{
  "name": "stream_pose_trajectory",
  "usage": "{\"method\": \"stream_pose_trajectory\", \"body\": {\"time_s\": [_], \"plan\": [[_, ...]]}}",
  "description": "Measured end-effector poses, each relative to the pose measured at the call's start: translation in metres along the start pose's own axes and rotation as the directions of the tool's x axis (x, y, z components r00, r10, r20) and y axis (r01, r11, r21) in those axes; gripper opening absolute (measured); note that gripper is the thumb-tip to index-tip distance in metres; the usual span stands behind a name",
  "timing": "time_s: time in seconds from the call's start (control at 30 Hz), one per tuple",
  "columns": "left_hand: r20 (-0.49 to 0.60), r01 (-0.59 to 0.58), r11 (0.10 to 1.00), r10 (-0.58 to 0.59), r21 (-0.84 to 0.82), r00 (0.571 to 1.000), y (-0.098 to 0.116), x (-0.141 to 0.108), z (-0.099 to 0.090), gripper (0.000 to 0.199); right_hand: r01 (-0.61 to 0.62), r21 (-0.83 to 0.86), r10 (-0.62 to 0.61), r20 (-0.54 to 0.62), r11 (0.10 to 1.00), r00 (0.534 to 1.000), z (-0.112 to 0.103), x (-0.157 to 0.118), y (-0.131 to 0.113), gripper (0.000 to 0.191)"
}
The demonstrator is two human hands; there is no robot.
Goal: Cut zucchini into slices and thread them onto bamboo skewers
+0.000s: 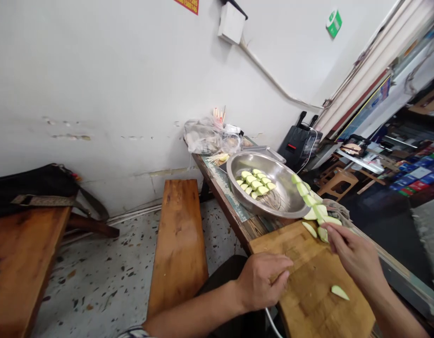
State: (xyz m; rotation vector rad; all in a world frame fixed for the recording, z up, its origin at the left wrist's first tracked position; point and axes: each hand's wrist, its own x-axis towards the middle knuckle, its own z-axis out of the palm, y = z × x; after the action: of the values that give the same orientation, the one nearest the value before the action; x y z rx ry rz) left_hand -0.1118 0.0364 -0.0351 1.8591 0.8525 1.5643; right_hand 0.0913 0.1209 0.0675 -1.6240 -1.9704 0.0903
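My right hand (351,246) is closed in a pinch at the near end of a skewer of pale green vegetable slices (309,200), perhaps zucchini. The skewer slants up over the near right rim of a steel bowl (290,212). Inside the bowl lie several more skewered slices (256,182). My left hand (264,280) is curled above the left edge of a wooden cutting board (308,277); nothing shows between its fingers, and its palm is hidden. Loose slices (309,229) rest at the board's far edge, and a single slice (339,293) lies nearer on the right.
Behind the bowl, plastic bags (206,136) and a bundle of thin sticks (217,158) sit on the narrow table (234,206). A wooden bench (178,249) stands left of the table. A crumpled cloth (337,210) lies right of the bowl. A black speaker-like case (298,145) stands beyond.
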Motion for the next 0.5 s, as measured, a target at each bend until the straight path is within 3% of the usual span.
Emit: {"method": "stream_pose_trajectory", "body": {"time_s": [0.1, 0.2, 0.33, 0.5], "plan": [[-0.036, -0.039, 0.999, 0.039, -0.013, 0.999, -0.006, -0.005, 0.002, 0.027, 0.085, -0.078, -0.071, 0.158, 0.993, 0.985, 0.027, 0.066, -0.022, 0.028], [-0.029, -0.081, 0.997, 0.081, -0.005, 0.996, -0.014, -0.009, 0.004, 0.028, 0.158, -0.114, -0.115, 0.310, 0.981, 0.944, 0.065, 0.107, -0.043, 0.023], [0.091, -0.081, 0.995, 0.076, 0.053, 0.993, -0.028, -0.009, 0.005, 0.027, 0.204, -0.092, -0.137, 0.475, 0.975, 0.869, 0.107, 0.126, -0.066, 0.023], [0.197, -0.093, 0.993, 0.078, 0.067, 0.977, -0.040, -0.009, 0.005, 0.027, 0.244, -0.086, -0.135, 0.638, 0.966, 0.758, 0.126, 0.123, -0.071, 0.027]]}}
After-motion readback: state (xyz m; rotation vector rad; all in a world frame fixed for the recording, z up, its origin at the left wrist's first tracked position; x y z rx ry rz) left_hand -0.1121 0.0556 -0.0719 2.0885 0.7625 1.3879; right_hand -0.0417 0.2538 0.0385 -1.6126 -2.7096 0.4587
